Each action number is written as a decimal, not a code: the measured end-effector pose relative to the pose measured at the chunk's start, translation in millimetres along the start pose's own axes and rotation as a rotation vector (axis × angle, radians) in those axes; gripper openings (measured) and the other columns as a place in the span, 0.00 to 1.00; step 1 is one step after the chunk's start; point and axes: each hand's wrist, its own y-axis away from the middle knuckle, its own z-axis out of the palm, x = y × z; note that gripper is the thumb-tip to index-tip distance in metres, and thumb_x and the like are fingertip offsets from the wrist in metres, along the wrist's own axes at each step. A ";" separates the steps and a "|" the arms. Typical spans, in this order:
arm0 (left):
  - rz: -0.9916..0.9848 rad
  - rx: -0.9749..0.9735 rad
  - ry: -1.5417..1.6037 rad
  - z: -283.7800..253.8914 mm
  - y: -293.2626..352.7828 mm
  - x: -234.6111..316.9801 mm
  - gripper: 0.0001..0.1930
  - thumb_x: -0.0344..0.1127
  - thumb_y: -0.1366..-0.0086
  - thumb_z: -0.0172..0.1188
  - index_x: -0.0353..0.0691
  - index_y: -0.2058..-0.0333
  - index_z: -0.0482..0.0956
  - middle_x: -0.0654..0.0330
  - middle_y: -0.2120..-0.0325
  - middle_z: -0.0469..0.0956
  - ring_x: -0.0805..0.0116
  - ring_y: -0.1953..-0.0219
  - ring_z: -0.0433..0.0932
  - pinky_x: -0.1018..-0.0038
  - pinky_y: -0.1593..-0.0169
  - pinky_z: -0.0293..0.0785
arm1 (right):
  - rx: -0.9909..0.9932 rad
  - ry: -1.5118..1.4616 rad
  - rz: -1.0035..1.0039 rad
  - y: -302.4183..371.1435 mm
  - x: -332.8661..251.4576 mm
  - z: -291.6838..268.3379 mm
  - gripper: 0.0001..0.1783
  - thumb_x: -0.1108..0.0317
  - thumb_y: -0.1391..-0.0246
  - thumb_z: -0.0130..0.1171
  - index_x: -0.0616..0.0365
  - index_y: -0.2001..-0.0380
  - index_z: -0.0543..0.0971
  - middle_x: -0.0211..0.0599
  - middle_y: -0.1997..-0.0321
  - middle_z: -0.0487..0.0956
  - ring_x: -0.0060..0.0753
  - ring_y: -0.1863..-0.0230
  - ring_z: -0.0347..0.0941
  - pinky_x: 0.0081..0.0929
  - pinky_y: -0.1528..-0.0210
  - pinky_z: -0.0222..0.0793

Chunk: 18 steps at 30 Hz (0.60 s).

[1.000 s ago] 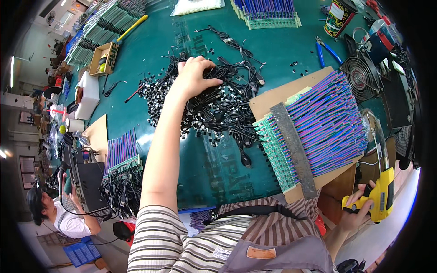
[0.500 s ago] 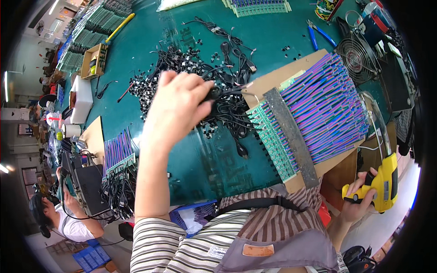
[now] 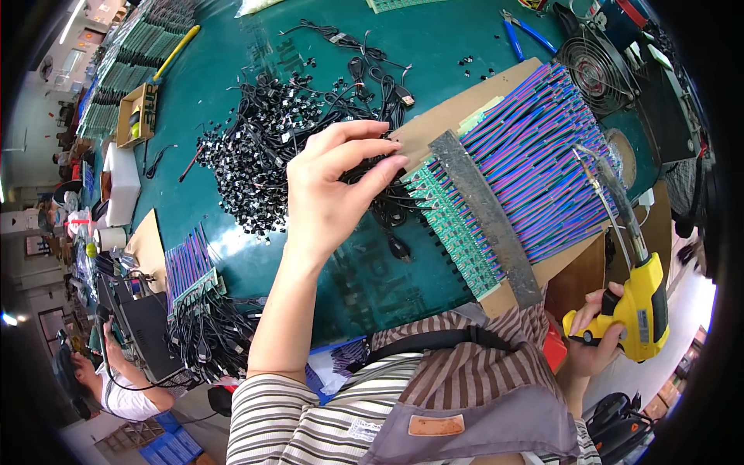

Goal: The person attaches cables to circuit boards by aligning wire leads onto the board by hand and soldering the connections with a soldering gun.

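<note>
My left hand [image 3: 333,186] is at the upper left corner of a row of green circuit boards [image 3: 453,229], its thumb and fingertips drawn together. A thin black cable [image 3: 397,138] shows at the fingertips, mostly hidden by them. The boards lie side by side on a cardboard sheet [image 3: 434,128], under a dark metal bar [image 3: 484,217]. Purple and blue wires [image 3: 542,170] fan out from them to the right. Held in my right hand [image 3: 595,333] is a yellow soldering gun [image 3: 645,310], its metal tip pointing up above the wires' right edge.
A heap of black USB cables [image 3: 263,155] covers the green table [image 3: 232,62] beyond my left hand. Blue pliers [image 3: 527,39] and a round metal fan [image 3: 593,70] stand at the far right. Wired boards with cables [image 3: 198,310] hang at left, near a seated co-worker [image 3: 116,380].
My left hand has moved right, to the boards' upper corner, with the black cable. The soldering gun has tilted, its tip shifting left toward the wires. The whole view has shifted slightly.
</note>
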 end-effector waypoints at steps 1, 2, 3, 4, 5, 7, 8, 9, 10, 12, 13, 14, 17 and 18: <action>-0.023 0.057 0.126 2.8 1.0 -1.0 0.10 0.25 0.48 0.71 0.40 0.65 0.86 0.58 0.61 0.83 0.67 0.61 0.80 0.73 0.57 0.76 | 0.007 0.004 0.001 1.1 0.4 2.3 0.34 0.48 0.31 0.44 0.73 0.42 0.60 0.49 0.59 0.72 0.21 0.76 0.67 0.16 0.78 0.64; -0.022 0.104 0.217 6.7 3.1 -4.7 0.10 0.23 0.48 0.71 0.37 0.65 0.86 0.58 0.63 0.83 0.71 0.63 0.80 0.76 0.59 0.76 | -0.020 -0.011 0.023 1.1 0.3 4.0 0.34 0.47 0.32 0.45 0.73 0.42 0.60 0.49 0.59 0.72 0.21 0.75 0.67 0.16 0.78 0.64; -0.023 0.101 0.218 8.1 4.6 -3.2 0.10 0.23 0.48 0.71 0.37 0.65 0.86 0.58 0.63 0.83 0.71 0.63 0.80 0.76 0.59 0.76 | -0.047 -0.026 0.044 1.5 0.0 5.5 0.35 0.46 0.32 0.45 0.72 0.42 0.60 0.49 0.58 0.72 0.21 0.75 0.67 0.16 0.78 0.64; -0.118 0.105 0.331 8.6 8.0 0.6 0.10 0.23 0.48 0.71 0.37 0.64 0.86 0.58 0.66 0.83 0.72 0.64 0.80 0.77 0.59 0.76 | -0.051 -0.018 0.098 3.4 -1.1 6.5 0.36 0.44 0.34 0.46 0.70 0.41 0.59 0.49 0.58 0.72 0.21 0.75 0.68 0.17 0.77 0.65; -0.215 0.107 0.447 8.9 10.0 6.1 0.11 0.23 0.47 0.71 0.36 0.63 0.86 0.59 0.68 0.84 0.72 0.65 0.80 0.77 0.59 0.76 | -0.047 -0.013 0.103 4.9 -2.5 6.4 0.36 0.44 0.34 0.46 0.70 0.41 0.59 0.49 0.58 0.72 0.21 0.75 0.68 0.17 0.77 0.65; -0.241 0.062 0.405 7.7 12.0 17.8 0.11 0.22 0.46 0.69 0.37 0.62 0.86 0.59 0.70 0.84 0.73 0.69 0.80 0.77 0.64 0.76 | -0.096 -0.017 0.203 8.3 -4.4 6.8 0.38 0.41 0.36 0.48 0.67 0.41 0.59 0.48 0.58 0.72 0.22 0.75 0.68 0.19 0.75 0.66; -0.245 0.054 0.409 6.4 12.6 22.6 0.11 0.22 0.46 0.69 0.37 0.62 0.86 0.59 0.70 0.84 0.73 0.69 0.80 0.77 0.64 0.76 | -0.098 0.034 0.256 11.2 -7.4 10.1 0.41 0.38 0.38 0.48 0.65 0.40 0.59 0.47 0.58 0.72 0.23 0.75 0.68 0.20 0.73 0.67; -0.195 -0.019 0.315 4.6 12.2 28.1 0.11 0.21 0.47 0.69 0.37 0.63 0.87 0.60 0.71 0.83 0.73 0.69 0.80 0.78 0.64 0.74 | -0.113 0.046 0.302 14.9 -6.8 10.4 0.42 0.36 0.39 0.49 0.64 0.40 0.59 0.46 0.59 0.73 0.23 0.75 0.68 0.20 0.73 0.67; -0.144 -0.092 0.222 4.5 13.6 31.3 0.11 0.20 0.49 0.69 0.38 0.65 0.87 0.60 0.73 0.82 0.73 0.69 0.79 0.79 0.65 0.73 | -0.150 0.066 0.330 16.6 -6.9 10.7 0.42 0.35 0.39 0.48 0.64 0.40 0.60 0.46 0.59 0.73 0.23 0.75 0.68 0.20 0.72 0.66; -0.042 -0.128 0.047 8.7 20.7 32.9 0.12 0.21 0.49 0.68 0.42 0.65 0.88 0.61 0.74 0.81 0.70 0.71 0.78 0.76 0.66 0.73 | -0.215 0.113 0.373 18.9 -6.4 11.3 0.43 0.34 0.40 0.48 0.63 0.40 0.60 0.44 0.58 0.74 0.23 0.76 0.68 0.20 0.71 0.66; 0.024 -0.136 -0.050 8.8 21.9 34.2 0.12 0.21 0.50 0.68 0.43 0.66 0.88 0.61 0.74 0.81 0.69 0.71 0.77 0.75 0.66 0.73 | -0.246 0.142 0.390 20.6 -7.1 13.0 0.43 0.33 0.40 0.48 0.62 0.40 0.61 0.44 0.58 0.74 0.23 0.76 0.67 0.21 0.71 0.66; 0.094 -0.180 -0.125 10.2 23.1 33.1 0.13 0.22 0.51 0.68 0.45 0.66 0.87 0.63 0.73 0.79 0.66 0.69 0.76 0.73 0.65 0.73 | -0.250 0.149 0.419 24.5 -5.2 14.7 0.45 0.32 0.41 0.48 0.61 0.38 0.61 0.42 0.57 0.74 0.22 0.76 0.67 0.21 0.70 0.66; 0.166 -0.257 -0.197 15.8 22.1 27.1 0.14 0.23 0.52 0.68 0.45 0.65 0.86 0.64 0.71 0.77 0.66 0.67 0.75 0.73 0.64 0.72 | -0.351 0.268 0.484 15.1 -13.2 25.4 0.47 0.29 0.43 0.48 0.62 0.39 0.63 0.36 0.62 0.75 0.20 0.74 0.67 0.20 0.70 0.65; 0.139 -0.251 -0.199 17.7 22.2 26.5 0.13 0.24 0.53 0.68 0.45 0.65 0.85 0.63 0.70 0.76 0.65 0.65 0.75 0.72 0.62 0.71 | -0.383 0.321 0.513 6.4 -21.1 32.1 0.47 0.29 0.43 0.48 0.64 0.41 0.67 0.29 0.70 0.73 0.19 0.73 0.67 0.19 0.68 0.63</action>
